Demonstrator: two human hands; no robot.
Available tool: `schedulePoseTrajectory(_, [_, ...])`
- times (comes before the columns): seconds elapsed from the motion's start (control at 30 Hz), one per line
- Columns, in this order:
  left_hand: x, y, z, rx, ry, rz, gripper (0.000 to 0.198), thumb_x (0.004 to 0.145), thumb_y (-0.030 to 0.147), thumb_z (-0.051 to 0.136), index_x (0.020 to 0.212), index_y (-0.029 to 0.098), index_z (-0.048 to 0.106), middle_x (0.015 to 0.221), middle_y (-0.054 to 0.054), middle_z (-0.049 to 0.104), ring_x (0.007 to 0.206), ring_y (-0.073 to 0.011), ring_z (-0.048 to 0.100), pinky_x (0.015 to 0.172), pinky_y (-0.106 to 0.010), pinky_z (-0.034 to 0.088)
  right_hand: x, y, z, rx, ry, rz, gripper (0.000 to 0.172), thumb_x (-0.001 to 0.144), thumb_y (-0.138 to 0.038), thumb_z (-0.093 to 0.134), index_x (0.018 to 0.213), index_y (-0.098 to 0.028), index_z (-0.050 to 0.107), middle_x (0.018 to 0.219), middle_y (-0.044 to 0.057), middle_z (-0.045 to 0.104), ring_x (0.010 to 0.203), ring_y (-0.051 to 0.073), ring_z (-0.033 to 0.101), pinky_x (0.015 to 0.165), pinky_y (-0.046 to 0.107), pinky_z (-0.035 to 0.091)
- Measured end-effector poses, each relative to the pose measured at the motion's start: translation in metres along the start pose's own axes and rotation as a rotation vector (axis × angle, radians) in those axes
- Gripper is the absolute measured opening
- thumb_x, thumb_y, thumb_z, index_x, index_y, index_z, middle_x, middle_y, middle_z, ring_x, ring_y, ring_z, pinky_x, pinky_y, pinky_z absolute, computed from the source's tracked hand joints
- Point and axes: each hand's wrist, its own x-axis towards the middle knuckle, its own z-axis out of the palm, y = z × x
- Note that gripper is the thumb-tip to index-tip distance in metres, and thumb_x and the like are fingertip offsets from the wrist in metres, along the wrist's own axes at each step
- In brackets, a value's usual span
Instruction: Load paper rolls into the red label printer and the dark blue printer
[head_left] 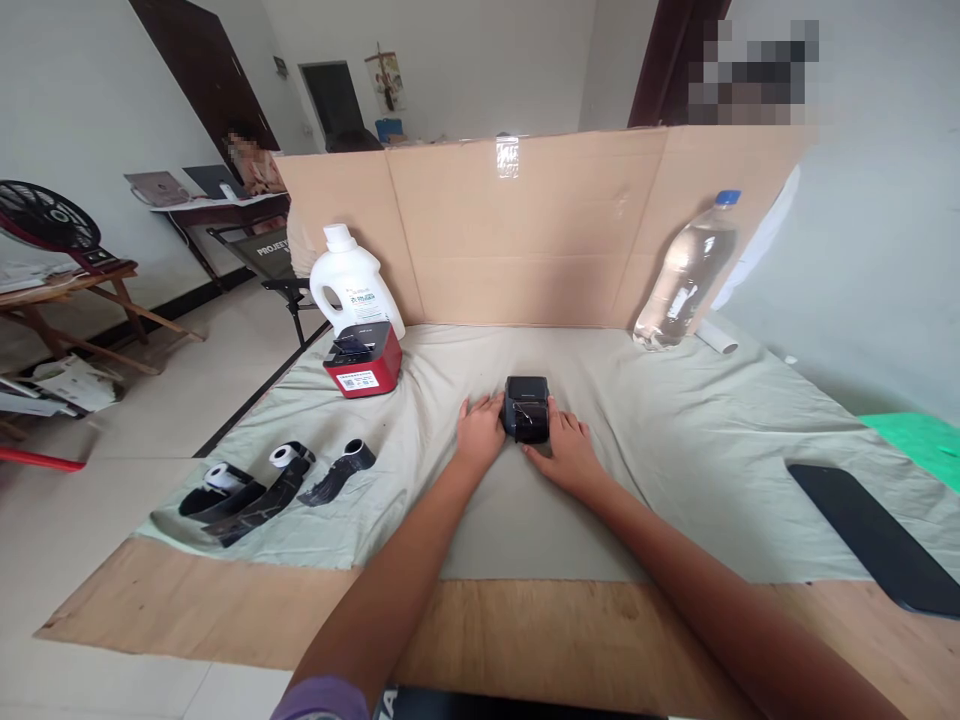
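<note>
A small black device that looks like a portable printer (527,390) sits on the cloth in front of me, with a glossy dark strip at its near side. My left hand (481,430) holds it by the left side. Against its right side rest the fingers of my right hand (571,452), thumb towards me, so the device is held between both hands. To the left lie three partly unrolled rolls of black-faced paper (281,485). Behind them stands a red and black box-shaped machine (365,362) with a white label.
A white jug (352,275) stands behind the red machine. At the back right, a clear bottle (686,275) leans against the cardboard screen (525,240). A black phone-like slab (870,530) and a green sheet (911,445) lie right. Two people are beyond the screen.
</note>
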Motion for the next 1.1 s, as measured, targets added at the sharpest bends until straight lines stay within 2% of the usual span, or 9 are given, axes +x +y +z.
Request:
schedulePoseTrajectory(0.63, [0.0007,-0.0014,0.0015,-0.041,-0.007,-0.01,0.06,0.09,0.005,0.039,0.147,0.02,0.052,0.143,-0.007,0.063,0.141,-0.0225,0.049,0.125,-0.049,0.021,-0.0019,0.0016,-0.0024,0.01,-0.044,-0.002,0.089,0.088,-0.045,0.052,0.159,-0.004,0.016,0.146,0.024,0.053,0.132,0.037,0.047,0.105,0.049,0.037])
schedulePoseTrajectory(1.1, [0.0006,0.0,-0.0056,-0.085,-0.032,-0.028,0.06,0.089,0.007,0.041,0.147,0.021,0.052,0.142,-0.007,0.063,0.142,-0.0214,0.048,0.125,-0.046,0.021,-0.0019,0.001,-0.0022,-0.044,-0.042,-0.011,0.092,0.089,-0.046,0.049,0.161,-0.004,0.009,0.14,0.024,0.056,0.128,0.038,0.049,0.103,0.049,0.038])
